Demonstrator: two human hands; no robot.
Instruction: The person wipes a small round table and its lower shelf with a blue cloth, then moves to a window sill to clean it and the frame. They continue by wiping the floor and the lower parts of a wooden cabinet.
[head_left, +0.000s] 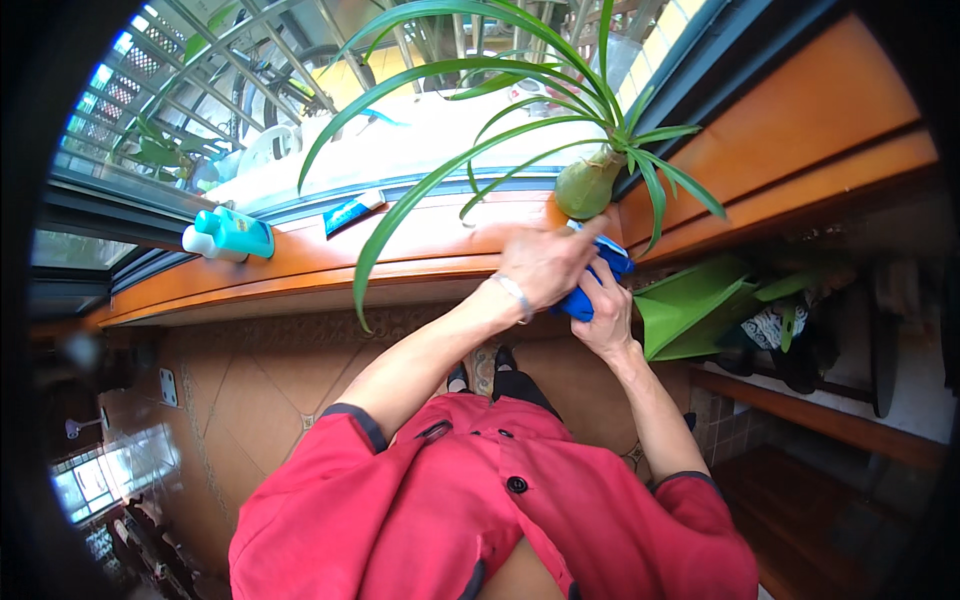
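Observation:
Both hands are close together at the right end of a wooden window sill (450, 225). My right hand (606, 309) grips a blue item (576, 304), perhaps a cloth or soft packet, with a white and blue edge near its top. Over its upper left side lies my left hand (547, 262), slightly blurred, fingers partly spread; whether it grips the item is unclear. Just beyond the hands stands a potted-type plant with a swollen green base (586, 187) and long arching leaves. A blue and white tube (354, 213) lies on the sill, left of the hands.
Turquoise and white bottles (244, 232) lie at the sill's left part. Long leaves hang over the sill's front edge. A green bag-like item (686, 307) is right of the hands, beside a wooden shelf edge (817, 420). Metal window bars (270, 56) stand beyond the sill.

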